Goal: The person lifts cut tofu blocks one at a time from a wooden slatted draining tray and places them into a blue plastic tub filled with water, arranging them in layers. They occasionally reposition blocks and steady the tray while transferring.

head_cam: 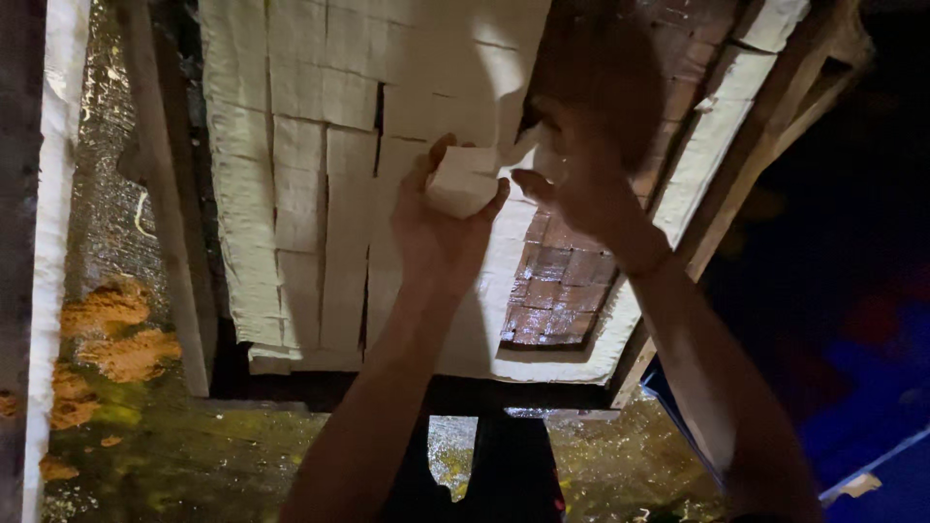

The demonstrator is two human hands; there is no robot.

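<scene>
Head view: white block [463,180] in left hand [438,225]

A wooden frame [174,232] carries a brick bed [552,281]. White blocks [300,174] lie packed in rows left of the bare bricks, touching one another.

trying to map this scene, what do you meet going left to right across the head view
orange clumps → wooden beam → white block rows → left hand gripping a white block → right hand → red-brown tiles → wooden frame edge → dark blue area
</scene>
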